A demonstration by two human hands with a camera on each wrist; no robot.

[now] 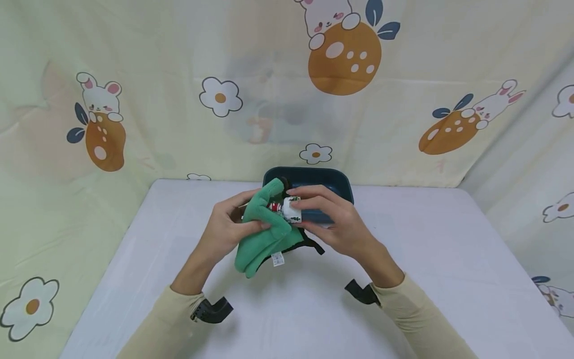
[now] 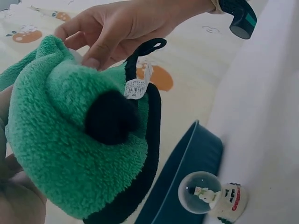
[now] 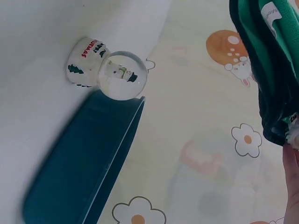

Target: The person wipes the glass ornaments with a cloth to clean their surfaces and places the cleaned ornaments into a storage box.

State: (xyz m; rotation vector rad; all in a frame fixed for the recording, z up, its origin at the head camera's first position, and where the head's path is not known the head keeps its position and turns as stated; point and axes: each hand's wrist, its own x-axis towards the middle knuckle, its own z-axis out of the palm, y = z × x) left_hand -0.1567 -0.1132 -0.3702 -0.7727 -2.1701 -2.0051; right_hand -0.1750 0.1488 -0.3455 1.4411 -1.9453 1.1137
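Note:
A green plush cloth with black trim hangs bunched between the two hands, above the table. My left hand grips its left side, thumb in front. Tucked in the folds is a small snow globe, its white base printed with green trees; the cloth covers most of its ball. My right hand pinches that base between fingers and thumb. A second snow globe, with a snowman inside, stands on the table beside a dark blue bin; in the head view I cannot make it out.
The bin stands at the table's back edge, behind the hands. A white-covered table spreads below. A patterned curtain hangs behind it and along the sides. Black cameras are strapped to both wrists.

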